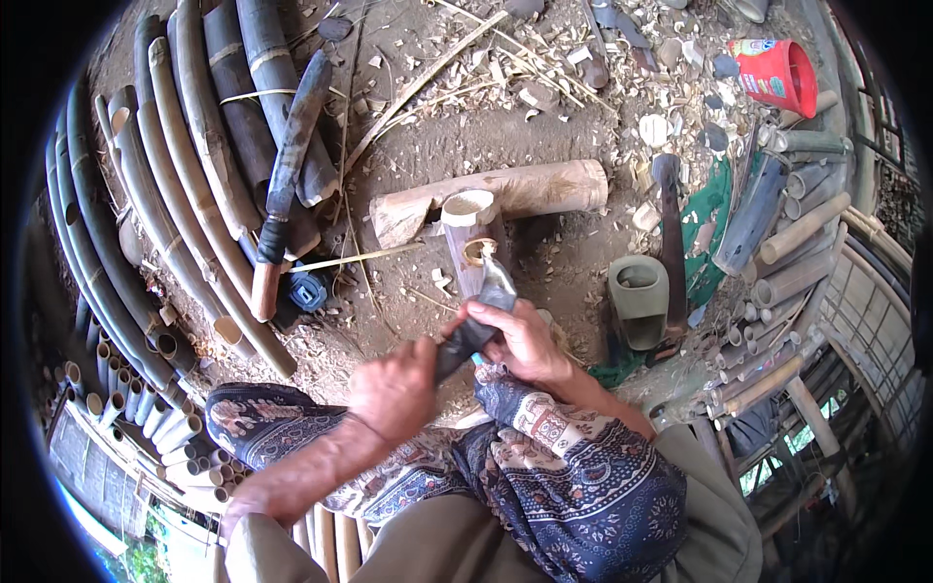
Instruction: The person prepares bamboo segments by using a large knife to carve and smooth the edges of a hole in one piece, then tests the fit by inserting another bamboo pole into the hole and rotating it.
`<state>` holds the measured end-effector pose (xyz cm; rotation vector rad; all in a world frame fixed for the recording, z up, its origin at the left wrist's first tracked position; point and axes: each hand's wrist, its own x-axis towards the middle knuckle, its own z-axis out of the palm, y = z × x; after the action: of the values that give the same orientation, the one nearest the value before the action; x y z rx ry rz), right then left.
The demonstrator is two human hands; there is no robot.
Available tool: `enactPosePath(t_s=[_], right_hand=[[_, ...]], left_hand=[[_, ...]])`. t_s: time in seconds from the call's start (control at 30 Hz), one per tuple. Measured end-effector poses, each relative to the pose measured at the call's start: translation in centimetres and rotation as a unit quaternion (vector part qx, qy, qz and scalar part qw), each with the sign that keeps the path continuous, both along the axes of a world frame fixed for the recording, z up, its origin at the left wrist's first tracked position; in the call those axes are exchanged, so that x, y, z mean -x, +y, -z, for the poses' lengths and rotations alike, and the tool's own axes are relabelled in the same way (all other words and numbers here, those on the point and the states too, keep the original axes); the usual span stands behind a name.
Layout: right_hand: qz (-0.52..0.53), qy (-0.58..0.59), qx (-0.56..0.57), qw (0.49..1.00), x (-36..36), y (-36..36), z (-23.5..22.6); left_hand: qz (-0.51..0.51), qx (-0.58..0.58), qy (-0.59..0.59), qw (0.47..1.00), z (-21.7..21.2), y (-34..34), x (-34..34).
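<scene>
**Listener:** Where are the hands?

**Describer:** Low in the centre, reaching forward over the lap. The left hand [394, 387] is curled closed at the near end of a dark-handled knife [466, 341]; the right hand [528, 342] is closed around it farther forward, nearer the blade. Neither is spread wide.

**Listener:** Why two hands on one knife?

**Describer:** Probably for power and control: the rear one can push while the front one steers the tip, which meets a pale-edged hole in the side of a bamboo tube.

**Listener:** And where is that tube?

**Describer:** The bamboo tube [460, 247] is straight ahead, its open end pointing away from the person. It lies against a thick bamboo log [544, 189] set crosswise on the earth floor [428, 146]. The log seems to serve as a rest and backstop, since no hand is free to steady the tube. Its near end is hidden, so I cannot tell what braces it there.

**Listener:** What is around them?

**Describer:** A patterned cloth [573, 476] covers the lap, perhaps as a guard against shavings. Left, a machete [292, 151] leans over long bamboo poles [199, 126], its wooden handle pointing back toward the person, likely within easy reach. Far right sits a tipped red plastic tub [768, 76], amid scattered pale chips.
</scene>
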<state>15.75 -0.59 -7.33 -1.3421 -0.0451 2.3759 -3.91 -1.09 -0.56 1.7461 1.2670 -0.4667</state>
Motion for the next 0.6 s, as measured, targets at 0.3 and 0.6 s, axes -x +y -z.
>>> enactPosePath(t_s=[0.3,0.6], right_hand=[[-0.263,-0.34,-0.278,0.859,-1.2,-0.8,-1.7],[-0.096,-0.068,-0.108,0.987,3.5,1.5,-0.1]], left_hand=[[-0.33,0.012,-0.085,0.94,3.6,-7.0,-7.3],[-0.266,-0.008,0.009,0.964,6.0,-1.5,2.1]])
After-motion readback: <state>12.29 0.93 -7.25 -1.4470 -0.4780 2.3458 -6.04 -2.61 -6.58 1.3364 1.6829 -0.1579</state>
